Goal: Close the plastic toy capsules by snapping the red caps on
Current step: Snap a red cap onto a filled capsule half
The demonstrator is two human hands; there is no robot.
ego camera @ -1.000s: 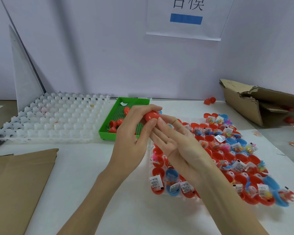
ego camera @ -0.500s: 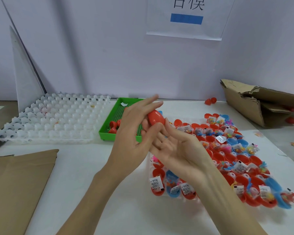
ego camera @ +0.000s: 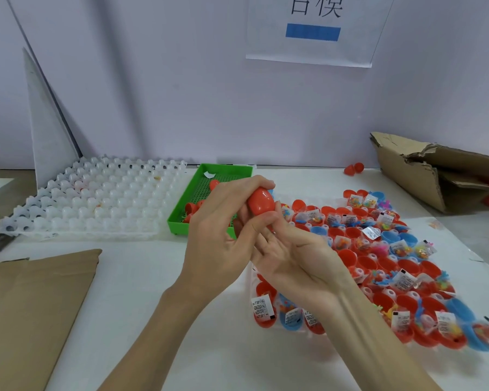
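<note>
Fingers (ego camera: 259, 183) of left hand (ego camera: 218, 244) grip red capsule (ego camera: 261, 200) (above white table (ego camera: 153, 277)).

The white surface (ego camera: 158, 320) bears a green tray (ego camera: 206, 190) behind the hands (ego camera: 254, 244), a white cell tray (ego camera: 96, 204) and cardboard (ego camera: 31, 306) left of them.

Glossy smooth red plastic capsule (ego camera: 261, 201); translucent white plastic tray (ego camera: 96, 201) at far left; perforated green plastic basket (ego camera: 206, 190); matt brown cardboard sheet (ego camera: 31, 306) near left; torn, rough-edged cardboard box (ego camera: 424, 176) far right
</note>
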